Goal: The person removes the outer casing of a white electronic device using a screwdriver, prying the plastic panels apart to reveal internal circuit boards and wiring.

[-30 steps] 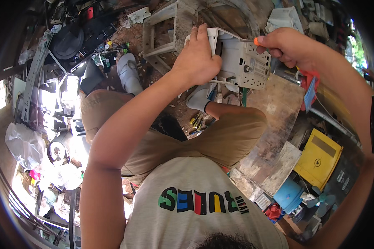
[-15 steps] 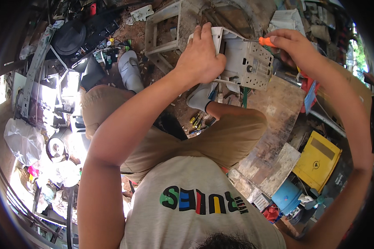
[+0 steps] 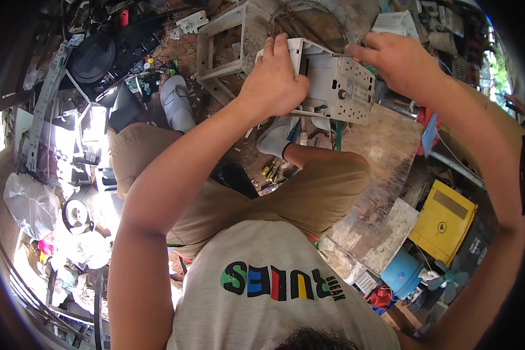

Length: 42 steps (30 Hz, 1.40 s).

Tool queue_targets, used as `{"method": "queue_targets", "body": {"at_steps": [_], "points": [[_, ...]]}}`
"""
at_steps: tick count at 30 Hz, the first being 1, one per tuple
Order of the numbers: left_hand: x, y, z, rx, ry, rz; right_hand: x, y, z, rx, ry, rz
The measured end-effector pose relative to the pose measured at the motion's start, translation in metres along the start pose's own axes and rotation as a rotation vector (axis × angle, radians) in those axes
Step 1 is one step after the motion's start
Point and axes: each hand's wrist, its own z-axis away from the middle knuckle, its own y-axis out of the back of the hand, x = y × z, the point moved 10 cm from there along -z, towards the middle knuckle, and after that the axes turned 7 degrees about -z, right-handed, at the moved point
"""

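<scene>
Off-white casing (image 3: 325,77) sits ahead of the knees, its lower right corner overlapping, as I see it remotely, the upper edge of the wooden board (image 3: 385,151); at its left end my left hand (image 3: 272,84) grips with fingers laid across and thumb apart. Its long axis runs left to right, dipping slightly, the perforated end pointing right. Farther right, my right hand (image 3: 391,58) has slid nearer over half a second, pinching the now mostly hidden handle of the screwdriver (image 3: 340,55), a closer grip, I judge, with the shank along the upper edge.
</scene>
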Motion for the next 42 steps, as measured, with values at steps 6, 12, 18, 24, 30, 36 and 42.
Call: {"method": "queue_targets", "body": {"at_steps": [6,12,18,24,30,36,42], "points": [[-0.005,0.001,0.0,0.029,-0.012,0.012,0.039,-0.042,0.037,-0.302,-1.0,-1.313],[-0.001,-0.002,-0.004,0.02,-0.029,0.008,0.043,-0.018,0.01,-0.082,-0.376,-0.573],[-0.003,0.002,-0.003,0.031,0.008,0.004,0.002,0.018,0.001,0.066,-0.082,-0.185],[-0.004,-0.001,0.002,0.015,0.008,0.008,0.033,0.008,0.032,0.557,-0.509,-0.845],[-0.004,-0.001,0.003,0.022,0.0,0.005,0.034,0.01,0.023,0.07,-0.666,-0.679],[-0.006,-0.002,-0.002,0.015,0.017,0.007,0.017,0.024,0.008,0.147,-0.3,-0.41],[-0.005,-0.002,-0.001,0.004,0.026,-0.012,0.014,0.023,0.018,0.311,-0.254,-0.518]]}}
